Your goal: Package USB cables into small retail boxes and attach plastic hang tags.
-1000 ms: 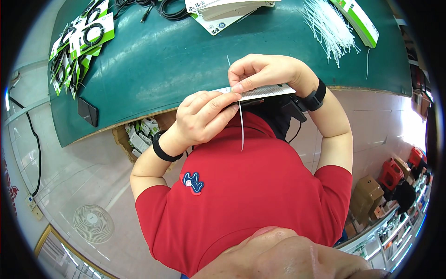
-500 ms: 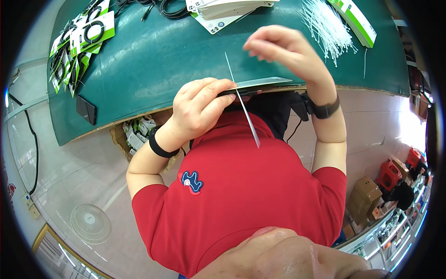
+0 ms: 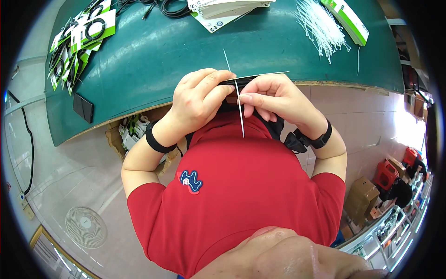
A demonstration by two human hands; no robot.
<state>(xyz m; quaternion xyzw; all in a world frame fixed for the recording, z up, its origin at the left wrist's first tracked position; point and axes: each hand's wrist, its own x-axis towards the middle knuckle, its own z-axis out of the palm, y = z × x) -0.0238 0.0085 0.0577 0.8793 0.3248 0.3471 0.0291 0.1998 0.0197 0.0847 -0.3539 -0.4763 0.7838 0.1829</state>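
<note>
My left hand (image 3: 197, 100) is closed on a thin card (image 3: 269, 74), seen almost edge-on near the table's front edge. A dark cable (image 3: 227, 83) lies against the card's underside, partly hidden by my fingers. A white cable tie (image 3: 241, 122) passes by the card, one end sticking up beyond it and the other pointing toward my shirt. Just below the card, my right hand (image 3: 272, 97) pinches the tie between thumb and fingertips. Its other fingers are curled under the card.
Carded black cables (image 3: 95, 30) are piled at the table's left, with a black phone (image 3: 83, 108) nearer me. Stacked cards (image 3: 227, 7) and loose cables (image 3: 174, 9) lie at the back. White cable ties (image 3: 320, 28) and a green-white box (image 3: 346, 21) sit at right.
My right hand has come down from above the table to the tie below the card. The card has tipped to nearly edge-on, and the tie hangs straighter.
</note>
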